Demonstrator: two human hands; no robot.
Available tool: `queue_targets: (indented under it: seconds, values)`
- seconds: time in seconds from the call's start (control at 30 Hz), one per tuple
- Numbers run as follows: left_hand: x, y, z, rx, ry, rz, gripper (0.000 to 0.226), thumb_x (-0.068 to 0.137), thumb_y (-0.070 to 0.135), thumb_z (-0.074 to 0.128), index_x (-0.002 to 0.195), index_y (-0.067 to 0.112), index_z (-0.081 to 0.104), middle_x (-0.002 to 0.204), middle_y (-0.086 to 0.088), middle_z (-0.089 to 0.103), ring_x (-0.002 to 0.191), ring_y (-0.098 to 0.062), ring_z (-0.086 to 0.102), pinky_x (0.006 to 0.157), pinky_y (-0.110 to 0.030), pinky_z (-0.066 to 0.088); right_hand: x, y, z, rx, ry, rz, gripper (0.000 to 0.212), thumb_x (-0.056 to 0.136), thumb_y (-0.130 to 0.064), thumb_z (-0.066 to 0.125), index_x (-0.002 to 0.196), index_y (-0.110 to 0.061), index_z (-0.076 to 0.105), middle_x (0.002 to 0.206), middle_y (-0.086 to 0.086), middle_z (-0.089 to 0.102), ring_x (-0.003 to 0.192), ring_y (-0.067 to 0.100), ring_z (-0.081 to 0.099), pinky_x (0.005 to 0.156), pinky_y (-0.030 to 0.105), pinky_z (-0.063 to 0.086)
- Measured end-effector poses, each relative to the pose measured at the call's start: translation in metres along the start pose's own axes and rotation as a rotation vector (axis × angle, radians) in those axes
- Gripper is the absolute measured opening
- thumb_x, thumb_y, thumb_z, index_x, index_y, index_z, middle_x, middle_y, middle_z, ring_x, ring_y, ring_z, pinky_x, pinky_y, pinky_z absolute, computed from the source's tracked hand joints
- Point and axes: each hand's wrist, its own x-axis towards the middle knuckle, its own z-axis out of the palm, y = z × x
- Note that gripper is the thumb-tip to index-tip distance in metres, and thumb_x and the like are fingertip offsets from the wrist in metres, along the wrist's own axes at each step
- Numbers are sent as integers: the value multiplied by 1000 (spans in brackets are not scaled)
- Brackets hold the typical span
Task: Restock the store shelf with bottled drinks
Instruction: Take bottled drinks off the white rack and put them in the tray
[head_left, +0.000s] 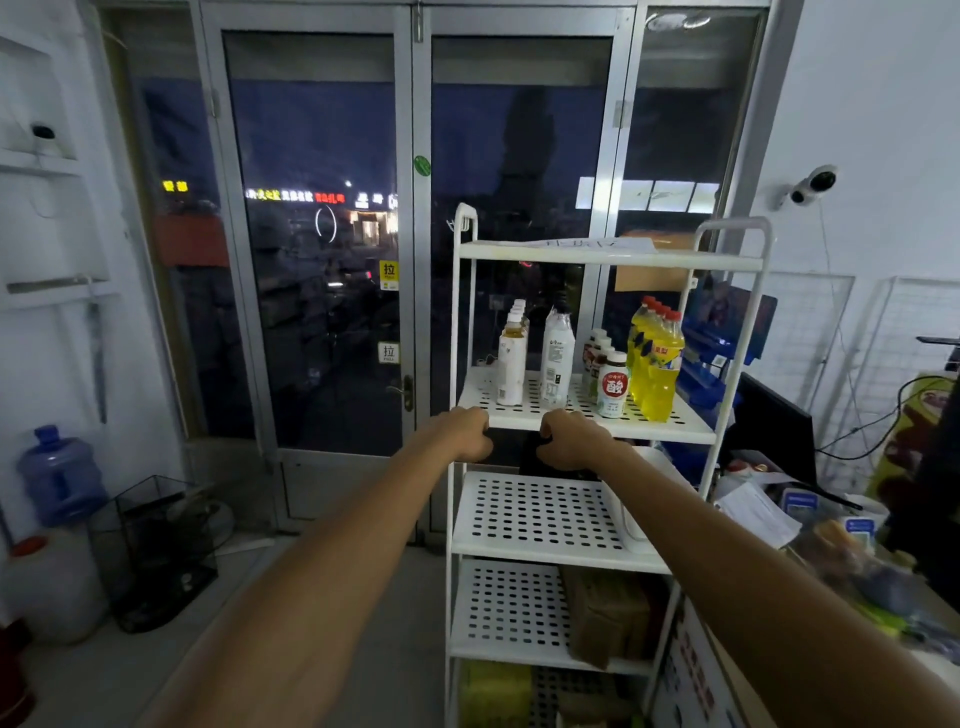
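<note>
Four rows of bottled drinks (660, 364) stand on the perforated shelf (680, 430). Our left hand (467, 434) and right hand (571, 440) sit below its front edge, fingers (548, 427) curled; around what, we cannot tell. Likely loading; next, raise stock above that edge.

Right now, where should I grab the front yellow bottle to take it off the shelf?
Probably round the neck under its red cap, coming from the front edge of the shelf. The yellow bottle stands upright at the front of its row, with a short white bottle close beside it, so its body is crowded.
</note>
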Motion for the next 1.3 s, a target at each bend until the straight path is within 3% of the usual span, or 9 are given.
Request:
queue_targets:
  seconds: [0.17,0.43,0.6,0.77,0.97,1.07,1.2,1.3]
  values:
    - [33,-25,-9,0,14,20,44,93,26,52,135,17,48,129,-9,54,110,-27,56,84,-34,44,33,-16,6,9,-1,51,38,89,-27,61,123,-12,53,124,8,57,110,25,55,89,36,48]
    - [88,-59,-5,-49,-22,51,45,93,26,51,137,17,45,132,-10,51,112,-28,55,85,-34,45,84,-29,14,-8,11,95,44,90,-27,61,130,-12,49,134,10,51,120,26,51,94,37,46]
    - [131,-69,0,-139,-56,31,48,92,26,53,138,17,45,139,-12,46,118,-30,52,99,-42,46,128,-21,18,-21,6,95,45,92,-28,59,133,-12,47,135,10,50,121,27,50,92,35,44]
    - [177,-72,0,-136,-64,15,44,95,25,51,137,13,46,139,-14,47,120,-30,51,97,-37,44,176,-10,18,-14,12,71,46,92,-28,57,132,-9,47,136,12,50,121,29,51,100,42,46]
    - [227,-63,-3,-208,-105,6,54,97,22,48,148,13,32,146,-15,40,126,-29,47,95,-33,42,230,8,17,53,51,64,44,89,-24,59,129,-9,48,127,12,55,112,30,55,92,40,49]
    - [249,-59,2,-245,-123,-14,65,98,22,45,154,13,14,155,-16,27,137,-32,36,109,-39,37,252,13,21,98,86,62,41,88,-21,59,127,-9,50,123,11,56,108,28,56,86,35,48]
    - [280,-57,6,-282,-164,-54,72,99,17,42,154,11,-3,159,-18,17,143,-34,26,114,-40,29,279,16,29,165,92,96,49,87,-19,61,133,-10,46,129,13,55,115,31,54,91,37,47]
    - [305,-61,9,-352,-164,-61,70,98,13,42,154,8,0,157,-18,23,141,-33,30,112,-38,32,300,14,31,268,128,139,58,85,-17,62,137,-10,38,128,14,54,117,34,53,96,42,47]
